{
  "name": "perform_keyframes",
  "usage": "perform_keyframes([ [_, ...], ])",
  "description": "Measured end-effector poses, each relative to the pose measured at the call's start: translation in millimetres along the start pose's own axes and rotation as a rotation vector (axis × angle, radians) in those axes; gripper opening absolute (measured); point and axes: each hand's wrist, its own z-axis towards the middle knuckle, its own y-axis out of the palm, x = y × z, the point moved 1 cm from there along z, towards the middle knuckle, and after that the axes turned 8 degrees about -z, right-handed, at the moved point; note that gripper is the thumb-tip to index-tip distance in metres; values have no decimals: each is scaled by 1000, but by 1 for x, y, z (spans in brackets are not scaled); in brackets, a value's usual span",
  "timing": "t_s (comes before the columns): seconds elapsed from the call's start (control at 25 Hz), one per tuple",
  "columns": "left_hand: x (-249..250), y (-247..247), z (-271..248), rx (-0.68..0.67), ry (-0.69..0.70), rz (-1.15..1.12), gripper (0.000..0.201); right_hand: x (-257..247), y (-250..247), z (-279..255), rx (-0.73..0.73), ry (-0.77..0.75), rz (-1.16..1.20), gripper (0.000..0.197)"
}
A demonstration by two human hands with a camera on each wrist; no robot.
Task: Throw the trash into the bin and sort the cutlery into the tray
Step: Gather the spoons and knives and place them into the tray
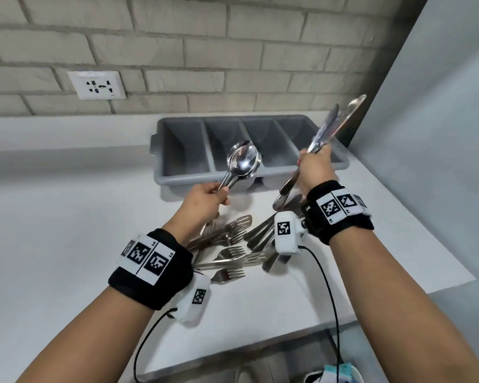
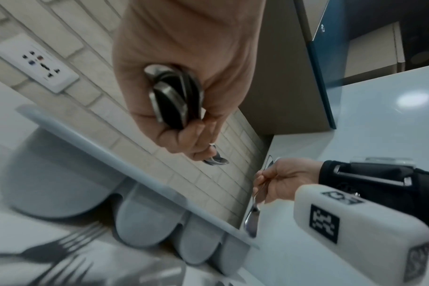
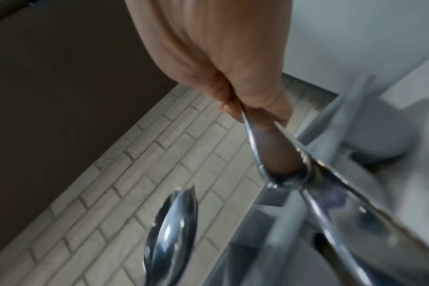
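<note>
A pale brick wall backed the white bench [image 1: 67, 217]. My left hand [image 1: 205, 200] gripped a stack of spoons [image 1: 244, 160] by the handles, bowls pointing to one o'clock over the grey tray [image 1: 183, 178]. My right hand [image 1: 314, 167] clutched several knives [image 1: 335, 123], long axis slanting up toward one o'clock above the tray's right end. Forks [image 1: 227, 252] lay heaped at six o'clock. My left hand seemed nearer the middle compartments.
</note>
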Motion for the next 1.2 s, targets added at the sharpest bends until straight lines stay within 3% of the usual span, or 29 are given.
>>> perform_keyframes([
  [0.24, 33, -36, 57, 217, -79, -33, 28, -59, 55, 42, -221, -78, 156, 38],
  [0.4, 43, -55, 107, 245, -187, 126, 31, -66, 90, 69, -308, -59, 189, 50],
  [0.52, 39, -57, 141, 213, -209, 331, 24, -59, 120, 91, -350, -17, 181, 44],
  [0.72, 21, -55, 170, 196, -283, 613, 36, -39, 151, 113, -416, 14, 88, 36],
  [0.84, 10, -51, 177, 287, -308, 658, 36, -26, 161, 121, -455, 52, 29, 33],
  [0.88, 9, -49, 182, 329, -278, 678, 35, -21, 164, 123, -470, 73, 14, 34],
  [0.96, 13, -35, 186, 417, -40, 595, 35, -14, 170, 124, -516, 106, 0, 33],
  [1.0, 19, -23, 185, 397, 74, 520, 33, -12, 173, 124, -540, 121, 11, 35],
  [1.08, 29, 0, 181, 224, 149, 442, 33, -10, 175, 127, -558, 163, 54, 36],
  [1.2, 28, 20, 183, 63, 126, 549, 49, -9, 176, 133, -523, 228, 49, 28],
])
